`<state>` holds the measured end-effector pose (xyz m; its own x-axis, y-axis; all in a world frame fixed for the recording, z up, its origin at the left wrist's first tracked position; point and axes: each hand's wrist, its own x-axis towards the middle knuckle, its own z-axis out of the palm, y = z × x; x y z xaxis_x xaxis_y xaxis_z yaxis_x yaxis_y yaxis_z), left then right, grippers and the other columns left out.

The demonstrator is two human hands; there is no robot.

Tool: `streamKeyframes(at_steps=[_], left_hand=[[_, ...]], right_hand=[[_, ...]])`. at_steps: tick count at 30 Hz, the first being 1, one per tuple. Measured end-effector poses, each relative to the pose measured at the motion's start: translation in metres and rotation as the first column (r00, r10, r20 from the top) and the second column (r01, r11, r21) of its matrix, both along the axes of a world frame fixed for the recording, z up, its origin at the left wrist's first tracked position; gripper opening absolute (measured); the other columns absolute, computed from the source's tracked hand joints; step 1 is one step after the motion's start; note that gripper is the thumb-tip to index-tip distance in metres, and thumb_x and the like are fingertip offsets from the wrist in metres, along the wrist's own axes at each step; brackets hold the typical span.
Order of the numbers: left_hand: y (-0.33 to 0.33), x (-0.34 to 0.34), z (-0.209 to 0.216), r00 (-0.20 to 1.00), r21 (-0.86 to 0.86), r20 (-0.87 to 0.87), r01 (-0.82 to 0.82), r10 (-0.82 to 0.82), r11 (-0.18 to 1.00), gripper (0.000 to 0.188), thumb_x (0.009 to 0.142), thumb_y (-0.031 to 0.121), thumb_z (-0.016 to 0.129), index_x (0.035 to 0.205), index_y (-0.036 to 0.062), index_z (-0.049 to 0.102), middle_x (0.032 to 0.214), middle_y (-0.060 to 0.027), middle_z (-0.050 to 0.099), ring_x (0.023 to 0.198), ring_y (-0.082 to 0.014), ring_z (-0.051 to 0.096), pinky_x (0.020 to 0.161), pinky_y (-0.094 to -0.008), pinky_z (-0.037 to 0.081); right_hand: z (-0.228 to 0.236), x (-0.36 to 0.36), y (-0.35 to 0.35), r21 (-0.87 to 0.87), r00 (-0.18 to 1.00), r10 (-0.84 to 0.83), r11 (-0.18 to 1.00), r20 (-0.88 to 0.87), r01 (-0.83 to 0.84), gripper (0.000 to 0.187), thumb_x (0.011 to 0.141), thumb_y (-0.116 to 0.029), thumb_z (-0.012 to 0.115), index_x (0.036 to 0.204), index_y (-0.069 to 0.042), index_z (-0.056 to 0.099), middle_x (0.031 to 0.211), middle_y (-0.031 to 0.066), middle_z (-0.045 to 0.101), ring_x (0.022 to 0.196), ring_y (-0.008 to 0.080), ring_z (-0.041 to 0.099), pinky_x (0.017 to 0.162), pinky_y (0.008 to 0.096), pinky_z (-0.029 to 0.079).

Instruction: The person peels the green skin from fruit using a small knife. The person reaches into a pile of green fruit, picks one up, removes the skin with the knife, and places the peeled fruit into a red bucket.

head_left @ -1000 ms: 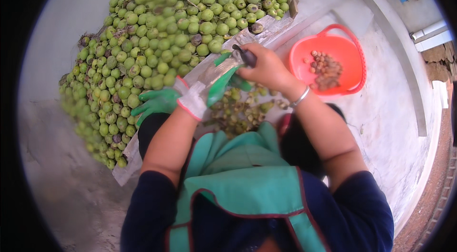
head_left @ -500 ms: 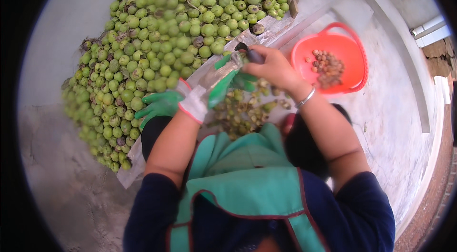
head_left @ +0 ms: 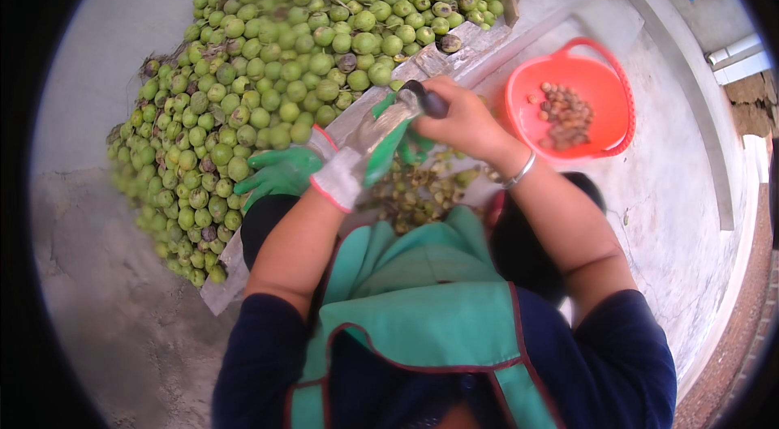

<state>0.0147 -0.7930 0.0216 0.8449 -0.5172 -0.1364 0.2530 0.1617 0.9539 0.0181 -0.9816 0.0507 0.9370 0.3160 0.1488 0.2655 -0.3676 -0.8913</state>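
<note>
From the head camera, I look down on my two hands, which meet to the left of the red basket (head_left: 604,84), my landmark here. My right hand (head_left: 462,117) is bare and the nearer of the two to the basket; its fingers are wrapped tightly round one dark handle (head_left: 436,103), with no gap that I can see. My left hand (head_left: 377,133), farther left of the basket, wears a grey-and-green glove and is curled in close at the front of that handle. Whether it grips a fruit I cannot tell, since its fingers are partly hidden and blurred.

Counting up: one basket, with one raised handle; inside it a few dozen brown nuts (head_left: 565,113), too blurred and overlapped for an exact number. One heap of green fruits (head_left: 251,105) lies left of the basket and reaches farther from me than it does; they overlap, too many to count. One patch of husk pieces (head_left: 414,194), also past counting, lies left of the basket and closer to my body. One loose green glove (head_left: 284,173) rests well to the basket's left, by my left knee. One silvery bracelet (head_left: 519,171) circles my right wrist, just beside the basket.
</note>
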Motion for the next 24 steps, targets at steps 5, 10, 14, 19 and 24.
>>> streamKeyframes(at_steps=[5,10,14,19,24], left_hand=[[0.005,0.013,-0.022,0.991,-0.068,-0.120,0.048,-0.056,0.997,0.041,0.096,0.031,0.050,0.127,0.0049,0.047,0.090,-0.0054,0.062,0.069,-0.0129,0.061,0.061,-0.0283,0.054],[0.002,0.006,0.014,0.983,-0.098,-0.145,0.100,-0.113,0.990,0.044,0.097,0.036,0.042,0.128,0.0050,0.047,0.075,-0.0066,0.064,0.058,-0.0157,0.059,0.054,-0.0275,0.051],[0.004,0.014,0.009,0.945,-0.322,-0.316,-0.018,-0.089,0.947,0.046,0.098,0.040,0.036,0.124,0.0056,0.052,0.076,-0.0054,0.064,0.062,-0.0155,0.061,0.055,-0.0306,0.051],[-0.002,0.007,0.008,0.948,-0.169,-0.317,-0.049,-0.007,0.984,0.047,0.098,0.047,0.038,0.117,0.0082,0.054,0.076,-0.0047,0.063,0.061,-0.0161,0.061,0.056,-0.0350,0.053],[-0.007,0.001,0.005,0.930,-0.205,-0.335,0.083,-0.149,0.975,0.042,0.097,0.046,0.042,0.116,0.0097,0.053,0.080,-0.0055,0.062,0.062,-0.0170,0.062,0.057,-0.0350,0.054]], right_hand=[[-0.007,0.004,-0.009,0.099,0.993,0.052,0.994,-0.110,-0.041,0.043,0.074,-0.021,0.071,0.113,-0.004,0.063,0.093,0.0070,0.059,0.079,0.0188,0.059,0.073,0.0291,0.050],[0.036,-0.001,-0.026,0.197,0.831,0.157,0.979,-0.534,-0.059,0.038,0.081,-0.024,0.067,0.115,-0.008,0.063,0.082,-0.0026,0.056,0.066,0.0051,0.052,0.056,0.0209,0.047],[0.016,0.006,-0.046,-0.042,0.996,-0.068,0.997,-0.066,0.065,0.038,0.078,-0.027,0.074,0.106,-0.003,0.066,0.076,0.0059,0.059,0.065,0.0185,0.057,0.063,0.0318,0.050],[0.025,-0.001,-0.024,-0.137,0.977,-0.211,0.969,-0.034,0.204,0.047,0.072,-0.032,0.080,0.104,-0.001,0.066,0.093,0.0155,0.067,0.086,0.0253,0.065,0.078,0.0341,0.050],[0.009,-0.006,-0.009,-0.097,0.998,-0.048,0.994,0.050,0.052,0.053,0.066,-0.029,0.082,0.104,0.003,0.064,0.093,0.0171,0.065,0.087,0.0299,0.063,0.079,0.0362,0.050]])
